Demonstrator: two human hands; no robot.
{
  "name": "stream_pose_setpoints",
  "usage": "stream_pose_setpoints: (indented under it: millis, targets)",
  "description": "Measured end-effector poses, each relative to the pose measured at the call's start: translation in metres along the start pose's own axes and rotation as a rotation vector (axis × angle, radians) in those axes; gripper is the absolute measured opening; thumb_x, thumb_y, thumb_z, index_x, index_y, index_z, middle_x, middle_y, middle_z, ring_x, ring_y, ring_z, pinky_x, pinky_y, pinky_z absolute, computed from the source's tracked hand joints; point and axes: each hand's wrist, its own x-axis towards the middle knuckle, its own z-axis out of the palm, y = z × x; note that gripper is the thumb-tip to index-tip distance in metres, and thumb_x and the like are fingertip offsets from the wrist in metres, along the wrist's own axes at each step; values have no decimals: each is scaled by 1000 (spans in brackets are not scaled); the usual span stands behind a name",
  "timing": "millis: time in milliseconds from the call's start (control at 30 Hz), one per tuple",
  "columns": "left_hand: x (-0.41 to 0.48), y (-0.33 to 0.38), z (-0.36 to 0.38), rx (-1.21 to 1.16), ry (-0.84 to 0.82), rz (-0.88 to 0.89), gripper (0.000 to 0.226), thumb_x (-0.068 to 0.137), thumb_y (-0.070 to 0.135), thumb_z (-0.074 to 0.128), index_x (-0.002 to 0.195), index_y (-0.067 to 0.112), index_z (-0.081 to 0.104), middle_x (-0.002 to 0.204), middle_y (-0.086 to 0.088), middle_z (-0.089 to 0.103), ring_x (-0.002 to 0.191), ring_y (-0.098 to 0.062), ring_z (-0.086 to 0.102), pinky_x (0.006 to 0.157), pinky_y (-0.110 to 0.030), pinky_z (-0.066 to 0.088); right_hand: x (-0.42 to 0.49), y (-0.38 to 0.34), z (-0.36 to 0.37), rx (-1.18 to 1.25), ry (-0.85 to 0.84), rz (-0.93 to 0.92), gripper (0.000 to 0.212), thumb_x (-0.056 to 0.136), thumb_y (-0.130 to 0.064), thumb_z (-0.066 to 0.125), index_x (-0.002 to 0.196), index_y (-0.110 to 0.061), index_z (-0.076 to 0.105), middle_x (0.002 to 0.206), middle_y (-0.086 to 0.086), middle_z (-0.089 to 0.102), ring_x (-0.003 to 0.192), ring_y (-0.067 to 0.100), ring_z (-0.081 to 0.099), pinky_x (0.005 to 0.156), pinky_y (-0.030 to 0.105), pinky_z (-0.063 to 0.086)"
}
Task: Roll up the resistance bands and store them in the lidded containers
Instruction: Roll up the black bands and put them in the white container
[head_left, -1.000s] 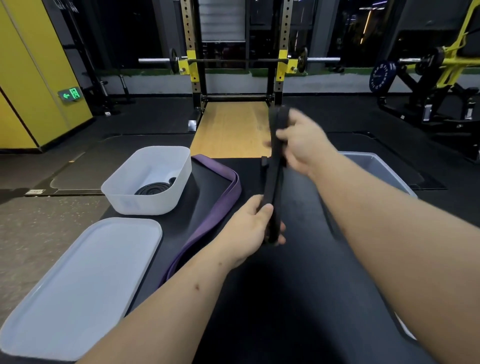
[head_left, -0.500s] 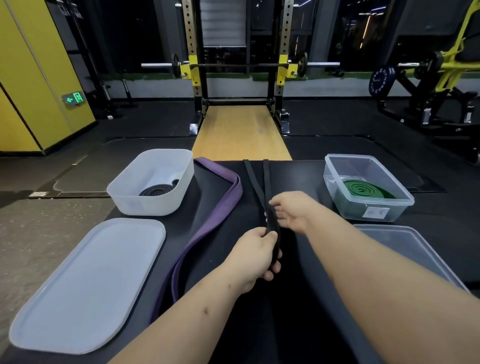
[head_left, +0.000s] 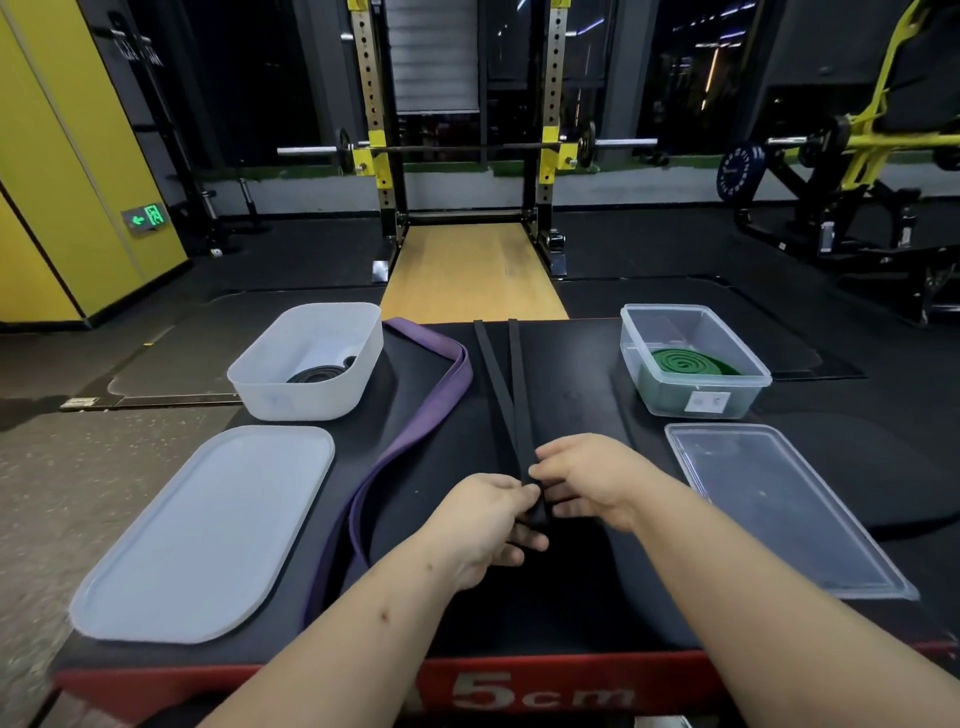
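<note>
On the counter (head_left: 571, 395), near its middle, the left hand (head_left: 480, 525) and right hand (head_left: 592, 475) are pinching the near end of the black resistance band (head_left: 518, 389), fingers curled on it, seemingly starting the roll. The next move is calling for tight, even turns along its flat strands.

- Black surface (head_left: 571, 395) carries everything.
- Left side: white tub (head_left: 311, 400) far, white lid (head_left: 208, 535) near.
- Middle: purple band (head_left: 415, 436) and black band (head_left: 498, 384) lying lengthwise.
- Right side: clear box (head_left: 631, 364) far, clear lid (head_left: 779, 509) near.
</note>
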Motion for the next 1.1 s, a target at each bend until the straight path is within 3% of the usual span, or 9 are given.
stream_pose_setpoints:
  millis: [200, 267, 333, 433, 533, 667, 833, 1000, 1100]
  targets:
    - [-16, -9, 3, 168, 10, 5, 20, 101, 24, 62, 93, 6, 65, 80, -13, 68, 60, -24, 63, 43, -25, 37, -24, 20, 7, -98, 76, -63, 47, 91, -8, 73, 135, -13, 58, 89, 8, 73, 73, 17, 69, 62, 30, 53]
    - [-25, -12, 2, 221, 35, 27, 22, 97, 30, 68, 107, 10, 64, 80, -13, 75, 64, -30, 64, 43, -27, 39, -34, 28, 9, -133, 102, -95, 44, 92, -11, 72, 134, -15, 59, 93, 12, 74, 74, 20, 69, 61, 30, 55]
    - [-34, -14, 1, 279, 77, 52, 34, 94, 34, 71, 121, 19, 56, 76, -11, 76, 54, -22, 63, 42, -25, 40, -45, 37, 13, -114, 116, -104, 40, 94, -10, 70, 131, -16, 58, 89, 15, 73, 68, 22, 67, 59, 32, 57]
    - [-45, -20, 3, 429, 88, 82, 34, 96, 37, 67, 125, 24, 53, 63, -9, 72, 40, -14, 51, 42, -22, 38, -58, 50, 19, -135, 127, -131, 37, 95, -12, 69, 130, -20, 57, 82, 16, 74, 62, 26, 66, 61, 40, 61]
    - [-45, -27, 5, 503, 120, 108, 34, 97, 42, 64, 125, 25, 53, 56, -6, 68, 38, -11, 53, 44, -21, 39, -61, 54, 20, -201, 161, -159, 36, 95, -18, 69, 129, -26, 59, 74, 10, 74, 46, 24, 54, 47, 33, 47]
    - [-45, -26, 7, 622, 142, 127, 32, 97, 47, 60, 122, 26, 56, 51, 1, 66, 41, -11, 58, 47, -21, 43, -65, 52, 18, -181, 121, -161, 37, 97, -17, 66, 133, -25, 62, 68, 9, 72, 40, 20, 44, 43, 28, 38]
    - [-46, -26, 5, 720, 143, 174, 25, 98, 46, 58, 118, 31, 61, 69, 5, 74, 45, -12, 62, 54, -26, 56, -62, 53, 11, -200, 72, -178, 37, 98, -17, 67, 134, -26, 61, 64, 6, 69, 41, 18, 44, 46, 29, 40]
    - [-49, -34, 2, 971, 301, 371, 24, 95, 43, 62, 118, 37, 60, 90, 16, 62, 88, -4, 60, 78, -22, 48, -60, 56, 10, -277, 69, -215, 36, 99, -18, 66, 133, -28, 61, 66, 5, 70, 41, 17, 47, 48, 30, 43]
    - [-45, -43, -1, 978, 240, 509, 19, 95, 38, 65, 114, 38, 62, 106, 19, 56, 105, -1, 51, 88, -11, 37, -57, 58, 10, -391, 93, -244, 36, 98, -21, 69, 131, -31, 61, 69, -3, 72, 42, 10, 53, 48, 23, 43]
